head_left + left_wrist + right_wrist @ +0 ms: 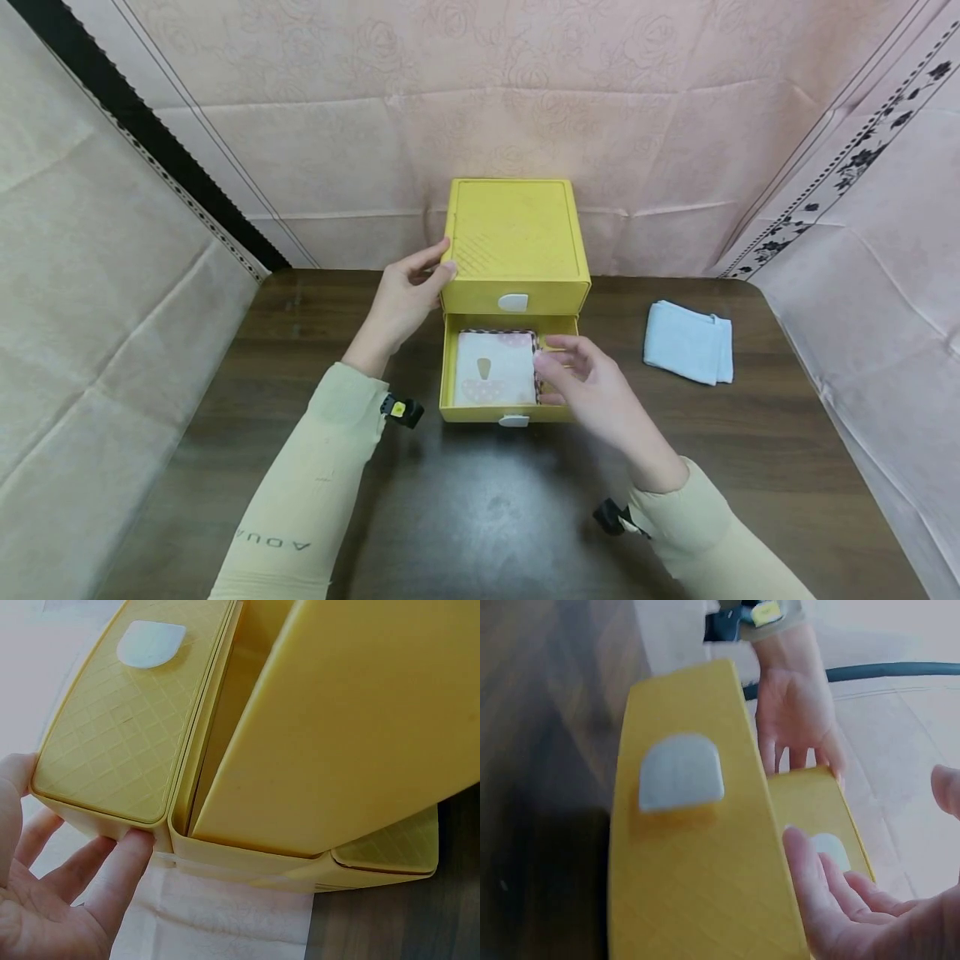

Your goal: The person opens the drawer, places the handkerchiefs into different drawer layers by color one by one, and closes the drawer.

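A yellow drawer box (517,229) stands on the table with a lower drawer (448,367) pulled out. A white, square, notebook-like item with a dark checked edge (495,367) lies in that drawer. My left hand (401,304) touches the box's upper left front corner; in the left wrist view its fingertips (135,844) press on the side wall. Over the drawer's right side is my right hand (592,387), fingers loosely bent beside the notebook-like item. No held object is visible in it. In the right wrist view, the drawer front (690,877) partly blocks the drawer's inside.
A folded light blue cloth (686,342) lies right of the box. Beneath the pulled-out drawer, another yellow drawer front (394,840) is closed. The dark wooden table (480,517) spreads out in front, and a pale patterned curtain (480,108) hangs behind the box.
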Available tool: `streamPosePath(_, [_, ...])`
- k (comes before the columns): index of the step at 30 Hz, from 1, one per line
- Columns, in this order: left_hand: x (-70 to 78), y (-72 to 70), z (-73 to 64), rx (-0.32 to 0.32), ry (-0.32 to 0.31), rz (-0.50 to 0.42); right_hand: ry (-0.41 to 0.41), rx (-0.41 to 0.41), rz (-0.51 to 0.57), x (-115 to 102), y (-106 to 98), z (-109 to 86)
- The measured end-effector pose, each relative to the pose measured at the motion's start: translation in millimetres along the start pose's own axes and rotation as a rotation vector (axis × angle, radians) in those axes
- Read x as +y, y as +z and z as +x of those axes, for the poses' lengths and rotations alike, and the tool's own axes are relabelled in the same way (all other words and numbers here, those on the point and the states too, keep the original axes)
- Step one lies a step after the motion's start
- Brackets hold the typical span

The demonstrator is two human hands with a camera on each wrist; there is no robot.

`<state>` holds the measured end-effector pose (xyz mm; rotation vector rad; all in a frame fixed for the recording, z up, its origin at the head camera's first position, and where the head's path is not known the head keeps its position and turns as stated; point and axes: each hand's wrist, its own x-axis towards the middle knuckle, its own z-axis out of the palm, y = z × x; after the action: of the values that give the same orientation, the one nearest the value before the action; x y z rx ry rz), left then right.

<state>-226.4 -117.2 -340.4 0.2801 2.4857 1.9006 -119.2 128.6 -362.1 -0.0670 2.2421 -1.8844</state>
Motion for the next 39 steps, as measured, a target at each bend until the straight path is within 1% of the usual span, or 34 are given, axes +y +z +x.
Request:
streamPosePath(1, [0.1,0.0,0.0,-0.002,0.001,-0.003,0.006,-0.011,0.044,-1,0,-2.1])
streamPosePath(3, [0.3,-0.2,0.1,-0.004,0.003,-0.009,0.005,-0.018,0.087,-2,1,-6.4])
streamPosePath(6, [0.8,-0.7,0.1,-0.005,0.004,-0.017,-0.001,-0.023,0.101,-4,1,-12.9])
streamPosePath(8, [1.0,-1.1,0.1,-0.004,0.006,-0.021,0.007,-0.040,0.114,-5,3,-16.6])
streamPosePath(16, [1.4,-1.1,-0.1,0.004,0.011,-0.010,0.020,-0.176,0.211,4,15,-29.2])
streamPosePath(22, [1.1,-0.5,0.1,0.005,0.007,0.002,0.067,-0.261,0.172,20,25,-34.2])
streamPosePath(26, [1.0,0.0,-0.2,0.007,0.011,0.007,0.129,-0.298,0.166,36,32,-35.5])
streamPosePath(29, [1.0,0.2,-0.4,0.009,0.012,0.007,0.183,-0.307,0.185,50,36,-33.6])
streamPosePath(33, [0.5,0.6,-0.6,0.007,0.001,0.004,0.238,-0.296,0.204,69,40,-28.0])
streamPosePath(39, [0.1,0.5,-0.9,0.005,-0.012,0.017,0.284,-0.274,0.203,80,41,-21.4])
